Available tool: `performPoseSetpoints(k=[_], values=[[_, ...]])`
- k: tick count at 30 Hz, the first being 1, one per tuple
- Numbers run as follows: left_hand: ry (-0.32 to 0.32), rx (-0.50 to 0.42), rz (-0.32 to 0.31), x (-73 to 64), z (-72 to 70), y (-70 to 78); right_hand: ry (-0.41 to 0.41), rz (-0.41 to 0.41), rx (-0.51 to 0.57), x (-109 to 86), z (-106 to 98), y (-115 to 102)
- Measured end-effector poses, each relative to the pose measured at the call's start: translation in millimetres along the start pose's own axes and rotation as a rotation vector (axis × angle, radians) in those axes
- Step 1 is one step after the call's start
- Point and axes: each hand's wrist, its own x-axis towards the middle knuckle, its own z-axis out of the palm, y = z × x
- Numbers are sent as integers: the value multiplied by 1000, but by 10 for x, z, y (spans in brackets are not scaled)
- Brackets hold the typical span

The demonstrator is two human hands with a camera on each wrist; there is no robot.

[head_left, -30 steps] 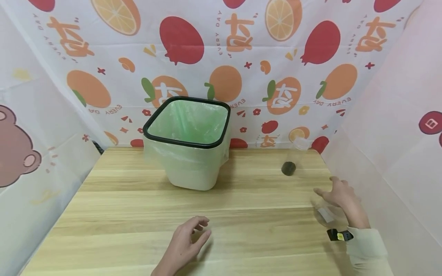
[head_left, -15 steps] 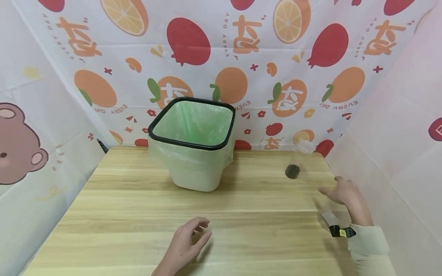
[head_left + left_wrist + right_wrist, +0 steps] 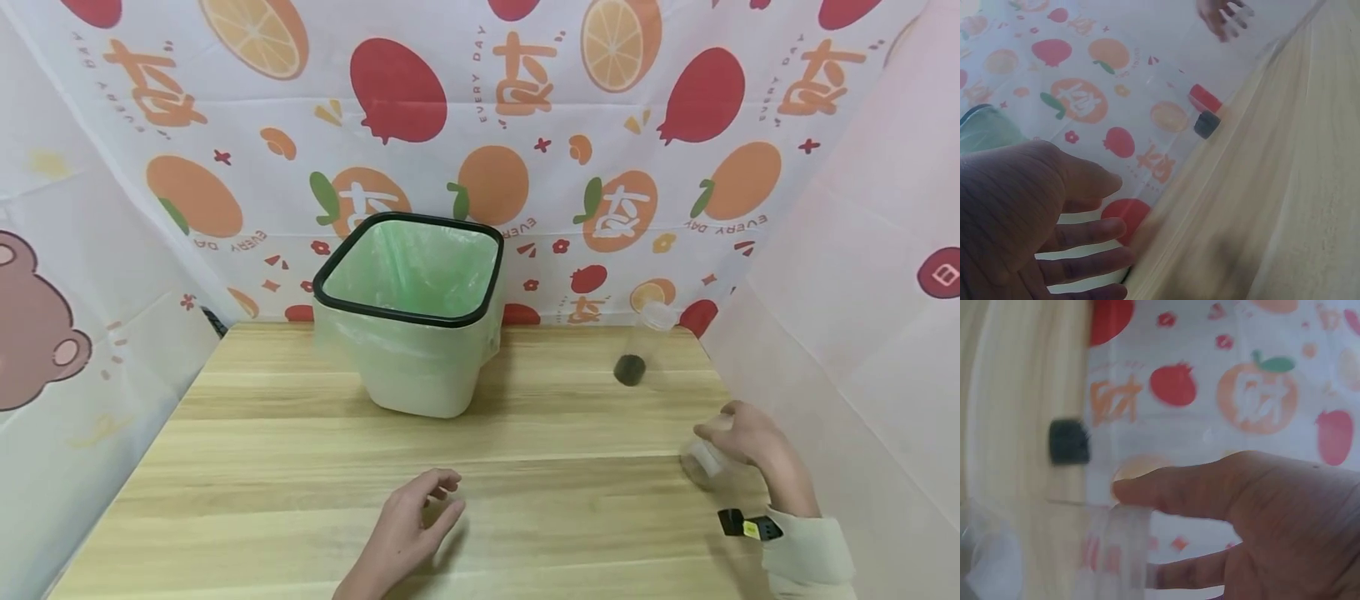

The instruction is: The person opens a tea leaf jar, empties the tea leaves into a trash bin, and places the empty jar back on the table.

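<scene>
My right hand (image 3: 750, 437) grips the top of a clear plastic jar (image 3: 703, 465) at the table's right side. In the right wrist view the thumb lies at the edge of the jar's ridged, translucent lid (image 3: 1127, 550), and a finger reaches the lid's other side. A white patch (image 3: 996, 565) shows on or in the jar. Farther back stands a tall clear container (image 3: 647, 337) with dark contents (image 3: 630, 370) at its base and a translucent lid. My left hand (image 3: 405, 529) hovers low over the front of the table, fingers loosely curved around nothing.
Toward the back of the wooden table (image 3: 285, 467) stands a pale bin (image 3: 420, 383) with a black rim and a thin plastic liner. Fruit-printed cloth (image 3: 480, 108) hangs behind it, and pale cloth walls (image 3: 840, 350) border the sides.
My right hand has come down onto the jar, thumb and fingers drawing in at its top; earlier it hovered above with fingers spread. My left hand has stayed nearly still.
</scene>
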Motion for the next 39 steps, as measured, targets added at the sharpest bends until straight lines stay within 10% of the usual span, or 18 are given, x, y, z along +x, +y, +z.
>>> performPoseSetpoints(k=[7,18,33,39], values=[[-24,35,48,103,63,172,169,-171,70,-233,130,-604],[-91,-13,211,242,266,535,166,-428,251,-701,643,-1498],[-53,-13,347,201,421,587,94,-520,332,-960,876,-1769],[56,105,410,203,417,546,96,-521,254,-982,903,-1773]])
